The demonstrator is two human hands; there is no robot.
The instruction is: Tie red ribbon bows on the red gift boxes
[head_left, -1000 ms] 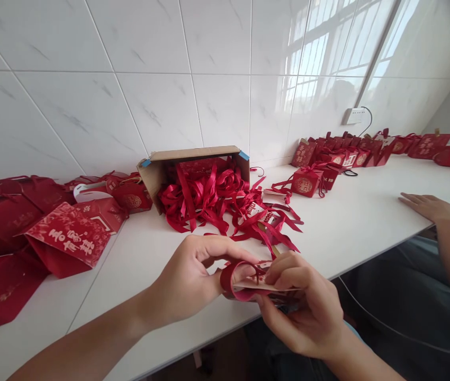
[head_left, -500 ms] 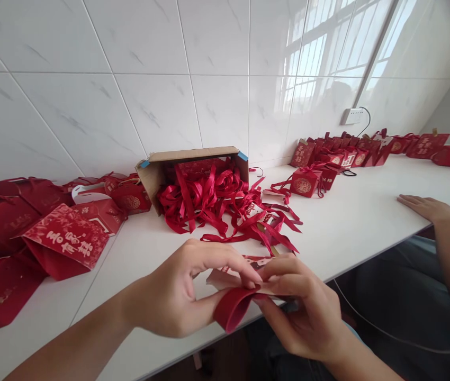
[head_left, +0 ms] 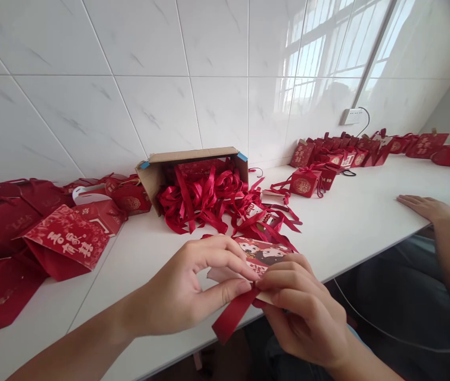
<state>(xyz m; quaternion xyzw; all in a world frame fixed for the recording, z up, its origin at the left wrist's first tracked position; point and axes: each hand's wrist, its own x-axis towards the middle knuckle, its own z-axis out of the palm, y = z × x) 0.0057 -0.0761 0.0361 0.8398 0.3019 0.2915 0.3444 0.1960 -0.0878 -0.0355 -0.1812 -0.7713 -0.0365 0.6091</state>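
Near the table's front edge, my left hand (head_left: 193, 286) pinches with thumb and fingertips where a red ribbon (head_left: 231, 320) meets a small red paper gift box (head_left: 264, 253). Printed cartoon figures show on the box's face. The ribbon's cut end hangs down below my left thumb. My right hand (head_left: 308, 307) grips the near side of the box, its fingertips meeting those of the left at the ribbon. My fingers hide exactly where the ribbon runs into the box. Just behind lies a heap of red ribbons (head_left: 205, 198).
The ribbons spill from a tipped cardboard box (head_left: 197, 154) against the tiled wall. Red gift boxes (head_left: 66, 238) crowd the left. More boxes (head_left: 304, 182) line the wall at right. Another person's hand (head_left: 427, 207) rests on the table's right side.
The ribbon was curled in a loop and now hangs straight with its end free. The box has tilted, showing more of its printed face. My left thumb has moved up onto the pinch.
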